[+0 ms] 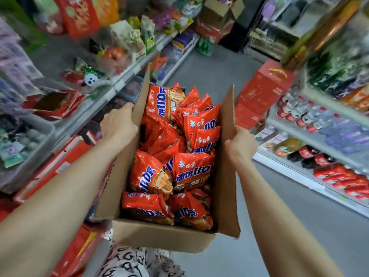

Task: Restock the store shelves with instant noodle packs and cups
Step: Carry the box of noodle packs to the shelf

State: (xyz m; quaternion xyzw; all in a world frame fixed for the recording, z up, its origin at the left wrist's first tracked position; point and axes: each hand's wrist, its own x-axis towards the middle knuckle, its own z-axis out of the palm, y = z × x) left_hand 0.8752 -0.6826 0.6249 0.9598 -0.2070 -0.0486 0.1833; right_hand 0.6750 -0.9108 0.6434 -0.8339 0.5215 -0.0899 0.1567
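An open cardboard box (pixel 159 236) hangs in front of me in the aisle, carried between both hands. It is filled with several red instant noodle packs (pixel 189 170) printed with blue and white lettering. My left hand (pixel 117 124) grips the box's left side just below the raised flap. My right hand (pixel 240 144) grips the right side, fingers curled out of sight behind the flap. Both flaps stand upright.
Shelves of snack bags and red packets (pixel 56 104) line the left. On the right, shelves hold bottled drinks (pixel 311 116) and red cans. Stacked red gift boxes (pixel 263 90) stand ahead right. Grey floor (pixel 209 70) runs down the aisle toward a cardboard carton (pixel 221 9).
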